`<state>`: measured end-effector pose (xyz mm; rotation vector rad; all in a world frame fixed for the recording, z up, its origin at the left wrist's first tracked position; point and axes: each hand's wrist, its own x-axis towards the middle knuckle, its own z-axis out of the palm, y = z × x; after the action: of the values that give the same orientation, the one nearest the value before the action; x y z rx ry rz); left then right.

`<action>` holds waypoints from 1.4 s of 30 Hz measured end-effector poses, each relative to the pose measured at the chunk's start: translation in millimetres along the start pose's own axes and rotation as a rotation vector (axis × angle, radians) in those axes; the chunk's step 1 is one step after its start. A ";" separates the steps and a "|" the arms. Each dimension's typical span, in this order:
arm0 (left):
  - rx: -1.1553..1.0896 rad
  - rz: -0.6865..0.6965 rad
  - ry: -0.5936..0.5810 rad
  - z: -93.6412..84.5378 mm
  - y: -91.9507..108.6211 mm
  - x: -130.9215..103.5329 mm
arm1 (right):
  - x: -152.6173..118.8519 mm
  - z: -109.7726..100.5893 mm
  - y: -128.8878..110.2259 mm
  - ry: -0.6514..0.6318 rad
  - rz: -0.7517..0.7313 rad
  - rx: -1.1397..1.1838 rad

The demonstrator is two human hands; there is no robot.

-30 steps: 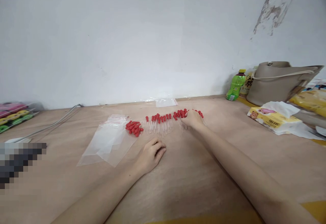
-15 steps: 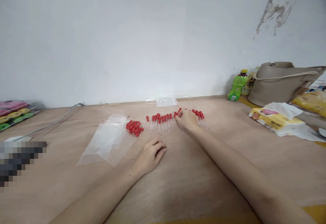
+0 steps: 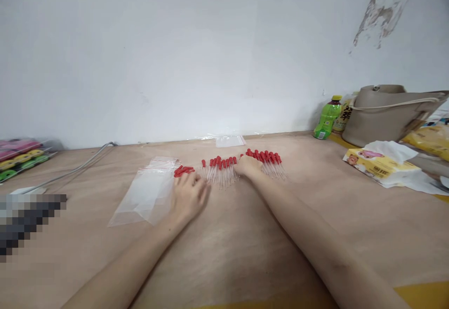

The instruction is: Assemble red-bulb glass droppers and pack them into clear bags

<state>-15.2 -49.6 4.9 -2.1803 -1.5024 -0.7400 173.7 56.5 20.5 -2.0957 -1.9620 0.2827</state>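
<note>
My left hand (image 3: pixel 188 195) lies over the near side of a pile of loose red rubber bulbs (image 3: pixel 184 170), fingers apart and reaching toward them. Whether its fingertips touch any bulb is hidden. My right hand (image 3: pixel 249 165) is between two groups of glass droppers with red bulbs, its fingers curled in and what they hold out of sight. One row of droppers (image 3: pixel 220 171) lies left of it, tips pointing toward me. The other droppers (image 3: pixel 271 161) lie fanned to its right.
Clear zip bags (image 3: pixel 145 196) lie flat left of the bulbs. Another small bag (image 3: pixel 229 141) is by the wall. At right stand a green bottle (image 3: pixel 328 119), a beige bag (image 3: pixel 380 119) and a tissue pack (image 3: pixel 380 166). A grey cable (image 3: pixel 87 161) runs across the left side.
My left hand has moved left and forward, from the bare table to the red bulbs. My right hand has shifted slightly left and toward me, uncovering more droppers on its right.
</note>
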 end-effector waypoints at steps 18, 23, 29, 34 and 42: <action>0.064 -0.286 0.130 9.4 -48.1 13.6 | -77.8 1.4 71.5 0.334 -0.675 0.187; -0.233 -0.138 0.180 2.6 -27.1 6.8 | -91.5 7.5 87.3 0.364 -0.757 0.201; -0.533 0.001 -0.252 -6.1 21.8 -11.4 | -96.9 8.4 87.1 0.291 -0.777 0.280; -0.511 -0.027 -0.246 -5.6 35.8 -9.3 | -100.2 12.9 84.2 0.204 -0.751 0.278; -0.729 -0.077 -0.239 8.9 38.8 -10.0 | -106.5 11.7 78.3 0.201 -0.871 0.353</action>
<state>20.1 -65.3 -9.0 -2.8257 -1.6056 -1.2421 236.6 -53.5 -18.9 -0.8949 -2.2651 0.2012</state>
